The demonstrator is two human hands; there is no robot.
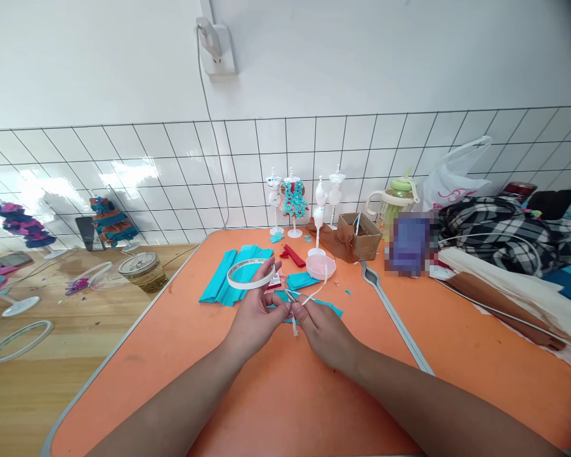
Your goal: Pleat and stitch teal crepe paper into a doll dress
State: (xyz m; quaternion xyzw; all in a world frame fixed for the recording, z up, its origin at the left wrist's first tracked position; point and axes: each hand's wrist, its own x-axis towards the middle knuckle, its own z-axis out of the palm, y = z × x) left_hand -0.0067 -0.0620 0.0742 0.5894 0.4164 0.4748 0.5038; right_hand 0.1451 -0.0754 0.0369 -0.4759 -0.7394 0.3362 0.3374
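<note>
My left hand [257, 320] carries a roll of white double-sided tape [233, 282], its ring resting around the raised fingers. Thumb and fingers of that hand pinch together close to my right hand [323, 330]. My right hand is closed too, pinching a narrow white strip [318, 291] that curls up toward the bowl. A short end of strip hangs below the fingertips. Something thin and greyish shows between the hands, too small to name. Under and behind them lie sheets of turquoise crepe paper [228, 277] and a folded turquoise piece [301, 280].
A pink bowl [320, 267], a red strip [294, 255] and white mini dress forms [337, 190] stand behind my hands, one in a turquoise ruffled dress [295, 200]. Right are a cardboard box [361, 238], a grey zipper [400, 324] and a jug [400, 197]. A jar [143, 271] stands left.
</note>
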